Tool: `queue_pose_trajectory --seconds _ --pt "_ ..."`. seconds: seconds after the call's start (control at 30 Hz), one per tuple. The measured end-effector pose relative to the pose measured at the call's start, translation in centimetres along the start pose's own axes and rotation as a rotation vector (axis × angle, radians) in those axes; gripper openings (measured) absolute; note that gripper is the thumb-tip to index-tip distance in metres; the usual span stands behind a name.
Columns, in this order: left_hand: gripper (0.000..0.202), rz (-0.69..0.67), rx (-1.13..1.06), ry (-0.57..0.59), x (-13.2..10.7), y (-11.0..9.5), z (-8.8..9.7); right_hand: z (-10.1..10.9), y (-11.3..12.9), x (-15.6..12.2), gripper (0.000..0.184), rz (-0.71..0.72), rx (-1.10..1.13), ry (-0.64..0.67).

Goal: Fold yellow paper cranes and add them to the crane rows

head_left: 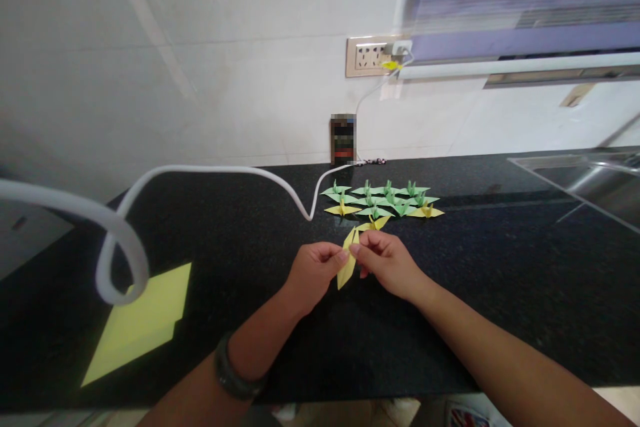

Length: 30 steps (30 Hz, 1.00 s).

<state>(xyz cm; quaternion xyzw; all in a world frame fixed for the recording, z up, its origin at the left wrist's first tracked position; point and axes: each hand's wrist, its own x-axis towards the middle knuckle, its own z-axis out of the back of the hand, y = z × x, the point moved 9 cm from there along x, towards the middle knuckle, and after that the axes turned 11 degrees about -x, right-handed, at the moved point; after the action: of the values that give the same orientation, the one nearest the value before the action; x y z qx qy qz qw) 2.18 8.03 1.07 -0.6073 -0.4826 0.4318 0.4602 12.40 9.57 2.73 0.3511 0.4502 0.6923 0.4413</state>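
Observation:
A folded yellow piece of paper, long and diamond-shaped with narrow points at its top, is held up over the dark counter. My left hand pinches its left side between thumb and fingers. From the right, my right hand grips the same paper near its upper part, thumb in front. Just beyond my fingers stands a yellow paper crane, partly hidden by my right hand. Behind it are rows of green paper cranes, with a yellow crane at the left and another yellow crane at the right.
Yellow paper sheets lie on the black counter at left. A thick white cable loops across the left side toward a phone-like object, blurred out, against the wall. A wall socket and a metal sink are farther right.

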Motion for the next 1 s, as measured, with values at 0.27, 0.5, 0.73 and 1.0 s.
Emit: queue_pose_trajectory --seconds 0.27,0.5,0.73,1.0 --pt "0.029 -0.087 0.294 0.095 -0.1 -0.7 -0.4 -0.6 -0.1 0.2 0.018 -0.006 0.198 0.144" --pt "0.029 -0.139 0.397 0.160 -0.6 -1.5 -1.3 -1.7 -0.2 -0.1 0.019 -0.019 0.326 0.243" --pt "0.027 -0.113 0.344 0.191 -0.6 -1.4 -1.7 -1.3 -0.9 0.0 0.024 -0.053 0.275 0.172" --pt "0.029 -0.083 0.356 0.156 -0.5 -1.0 -1.3 -1.2 -1.4 0.1 0.022 -0.074 0.271 0.136"
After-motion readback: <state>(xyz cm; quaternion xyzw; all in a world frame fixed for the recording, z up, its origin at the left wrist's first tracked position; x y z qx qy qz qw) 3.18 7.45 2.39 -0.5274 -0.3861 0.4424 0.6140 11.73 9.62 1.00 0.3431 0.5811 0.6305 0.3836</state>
